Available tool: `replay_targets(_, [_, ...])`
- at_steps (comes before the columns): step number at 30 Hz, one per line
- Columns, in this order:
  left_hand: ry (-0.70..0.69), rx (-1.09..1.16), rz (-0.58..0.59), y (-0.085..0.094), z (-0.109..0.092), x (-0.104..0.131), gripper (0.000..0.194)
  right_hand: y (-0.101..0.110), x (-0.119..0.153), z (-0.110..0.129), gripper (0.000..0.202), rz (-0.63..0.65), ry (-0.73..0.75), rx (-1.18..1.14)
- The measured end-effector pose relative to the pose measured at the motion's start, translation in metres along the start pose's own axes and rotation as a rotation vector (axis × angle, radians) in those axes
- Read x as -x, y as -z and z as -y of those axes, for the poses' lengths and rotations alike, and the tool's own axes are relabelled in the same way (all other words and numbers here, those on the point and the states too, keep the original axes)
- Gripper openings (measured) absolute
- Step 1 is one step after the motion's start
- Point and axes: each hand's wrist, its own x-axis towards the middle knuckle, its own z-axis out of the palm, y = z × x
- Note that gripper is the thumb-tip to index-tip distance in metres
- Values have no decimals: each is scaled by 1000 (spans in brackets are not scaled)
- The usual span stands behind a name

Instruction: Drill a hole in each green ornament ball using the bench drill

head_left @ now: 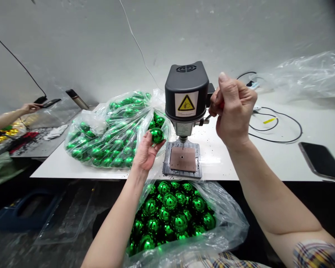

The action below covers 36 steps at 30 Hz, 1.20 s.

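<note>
My left hand (146, 152) pinches a shiny green Christmas ball (157, 136) just left of a small bench drill press (186, 93). My right hand (234, 104) is closed round the feed lever (207, 120) on the press's right side; most of the lever is hidden by the fingers. Below the chuck, a brown square plate (182, 159) with a small dark hole lies on the grey machine base (166, 169). An open plastic bag (229, 219) full of green balls lies under the table edge, close to my body.
A clear bag of green balls (111, 137) stands left on the white table (56, 163). To the right are a phone (322, 160), a looped black cable (298, 126) and plastic film (318, 74). At far left, another person's hand (30, 108) holds a dark object.
</note>
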Motion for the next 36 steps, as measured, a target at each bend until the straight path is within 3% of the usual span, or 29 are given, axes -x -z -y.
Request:
replay_targets(8, [251, -54, 37, 3, 38, 8, 37, 9, -4, -12, 53, 118, 63, 64])
replay_targets(12, [191, -76, 41, 1, 42, 11, 35, 5, -3, -7, 54, 50, 0, 50])
replay_targets(17, [170, -76, 108, 0, 41, 20, 55, 0, -2, 0, 53, 5, 30, -56])
replay_targets(21, [207, -255, 171, 3, 54, 25, 66, 3, -3, -3, 52, 37, 20, 26])
replay_targets(25, [186, -440, 159, 7, 74, 21, 65, 4, -3, -4, 53, 52, 25, 109])
replay_targets(28, [126, -505, 137, 9, 84, 14, 63, 1, -3, -3, 53, 23, 43, 32])
replay_targets(36, [-45, -673, 213, 3, 93, 7, 56, 0, -3, -1, 51, 16, 23, -60])
